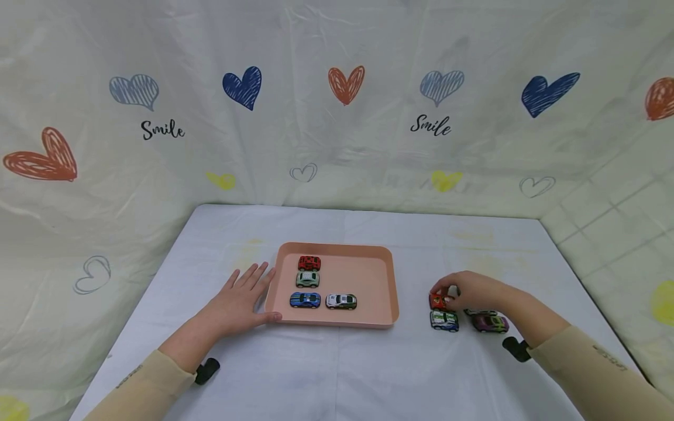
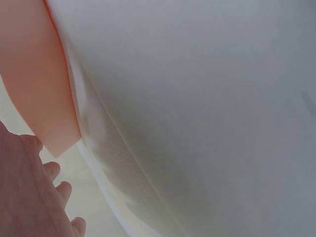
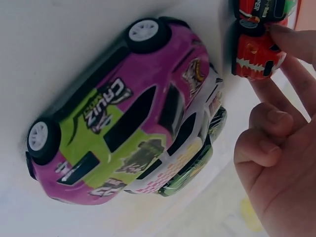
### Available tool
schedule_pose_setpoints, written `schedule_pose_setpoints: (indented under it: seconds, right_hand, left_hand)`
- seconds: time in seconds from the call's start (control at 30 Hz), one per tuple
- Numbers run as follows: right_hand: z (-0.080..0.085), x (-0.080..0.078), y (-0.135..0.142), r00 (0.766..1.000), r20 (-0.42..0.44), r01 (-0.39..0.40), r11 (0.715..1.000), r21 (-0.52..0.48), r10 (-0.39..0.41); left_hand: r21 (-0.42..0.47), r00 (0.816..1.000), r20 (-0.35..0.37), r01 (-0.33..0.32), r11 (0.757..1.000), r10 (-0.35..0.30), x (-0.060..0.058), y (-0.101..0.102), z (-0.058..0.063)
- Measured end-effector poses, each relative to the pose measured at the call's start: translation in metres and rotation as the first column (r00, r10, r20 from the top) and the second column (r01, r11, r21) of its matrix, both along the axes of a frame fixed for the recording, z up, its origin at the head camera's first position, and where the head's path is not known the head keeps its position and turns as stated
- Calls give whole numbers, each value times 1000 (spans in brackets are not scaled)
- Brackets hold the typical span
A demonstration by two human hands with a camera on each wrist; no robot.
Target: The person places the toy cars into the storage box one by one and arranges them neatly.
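My left hand (image 1: 239,301) spreads its straight fingers along the left side of a pink tray (image 1: 368,283), the thumb at the front left corner. In the left wrist view only part of that hand shows beside the tray's wall (image 2: 44,74). At the right, my right hand (image 1: 474,292) pinches a red toy car (image 3: 252,54) between thumb and fingers. Just in front of it stands a white, blue and green toy car (image 1: 444,321). A purple and green toy car (image 3: 118,118) sits beside a white one (image 3: 185,140), partly under my right hand in the head view.
Inside the tray are a red spotted car (image 1: 309,263), a pale green car (image 1: 308,279), a blue car (image 1: 305,300) and a white and black car (image 1: 341,302). A white cloth (image 1: 337,368) covers the table. Behind it hangs a heart-printed sheet (image 1: 295,134).
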State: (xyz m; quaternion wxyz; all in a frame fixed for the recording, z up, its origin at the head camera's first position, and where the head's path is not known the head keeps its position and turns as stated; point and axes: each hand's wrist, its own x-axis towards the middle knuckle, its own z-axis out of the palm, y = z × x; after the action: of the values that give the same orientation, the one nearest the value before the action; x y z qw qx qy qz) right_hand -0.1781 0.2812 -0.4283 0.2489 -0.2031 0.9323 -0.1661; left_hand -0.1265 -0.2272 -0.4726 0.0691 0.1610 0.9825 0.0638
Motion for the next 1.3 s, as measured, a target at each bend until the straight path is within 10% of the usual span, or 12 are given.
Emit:
schedule_pose_setpoints:
  seconds: [1.3]
  right_hand:
    - [30,-36,-11,994,106,-13,981,-196,34]
  left_hand:
    - [-8,1000,-20,16,1000,-16,2,1,6]
